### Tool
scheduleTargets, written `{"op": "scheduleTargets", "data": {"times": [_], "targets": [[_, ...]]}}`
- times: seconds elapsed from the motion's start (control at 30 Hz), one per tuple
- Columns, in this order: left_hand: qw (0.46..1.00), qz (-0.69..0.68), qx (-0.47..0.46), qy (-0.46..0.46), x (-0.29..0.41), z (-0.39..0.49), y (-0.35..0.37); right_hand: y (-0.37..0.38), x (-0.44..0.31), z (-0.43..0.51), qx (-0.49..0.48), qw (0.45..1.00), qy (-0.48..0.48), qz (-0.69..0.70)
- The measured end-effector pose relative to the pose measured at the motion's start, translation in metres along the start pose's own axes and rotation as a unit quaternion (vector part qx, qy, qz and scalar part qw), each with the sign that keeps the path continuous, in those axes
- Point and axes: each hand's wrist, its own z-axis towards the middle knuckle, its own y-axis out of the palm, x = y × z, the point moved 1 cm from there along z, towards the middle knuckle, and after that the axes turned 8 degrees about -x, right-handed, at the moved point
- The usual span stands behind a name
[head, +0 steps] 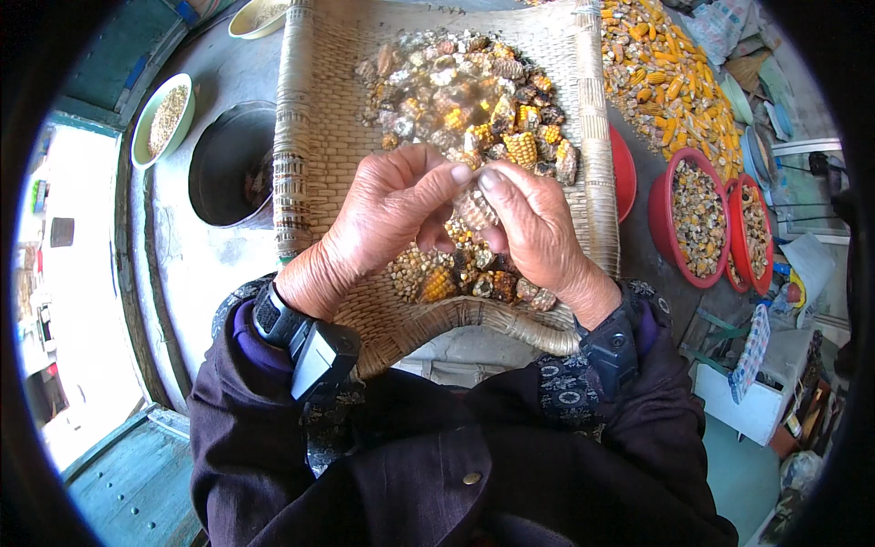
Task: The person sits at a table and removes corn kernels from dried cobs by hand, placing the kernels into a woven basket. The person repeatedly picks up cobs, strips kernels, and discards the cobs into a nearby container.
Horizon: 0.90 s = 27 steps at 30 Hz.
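Both hands meet above a woven wicker winnowing basket (pixel 328 150). My left hand (pixel 403 205) pinches at the upper end of a short, mostly stripped corn cob piece (pixel 476 209). Around the right side of that piece, my right hand (pixel 530 219) is closed with thumb and fingers. Beyond the hands lies a heap of broken, partly dark corn cob pieces (pixel 437 89), some with yellow kernels (pixel 521 149). Nearer to me, loose kernels (pixel 413 270) and more cob pieces (pixel 437 284) rest by the basket's near rim, partly hidden under the hands.
A dark bucket (pixel 232 164) and a green bowl of grain (pixel 166 119) stand at left, a yellowish bowl (pixel 256 17) farther back. At right are red basins (pixel 689 219) with cob pieces or kernels, a pile of yellow corn cobs (pixel 663 82) and a white drawer (pixel 735 403).
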Motion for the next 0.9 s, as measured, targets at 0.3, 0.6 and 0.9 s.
{"op": "scheduleTargets", "data": {"times": [0.3,0.6,0.9], "targets": [[0.998,0.019,0.041,0.042,0.0046,-0.0011,-0.0045,-0.0107,-0.0015,0.0052,-0.015,0.997,-0.021,-0.067],[0.999,0.003,0.003,0.037,0.0042,0.0003,-0.0031,-0.0035,0.004,0.0023,0.113,0.985,-0.122,0.054],[0.997,-0.008,0.013,0.071,0.0064,-0.0041,-0.0011,-0.0059,-0.0038,0.0025,0.163,0.928,-0.262,-0.209]]}}
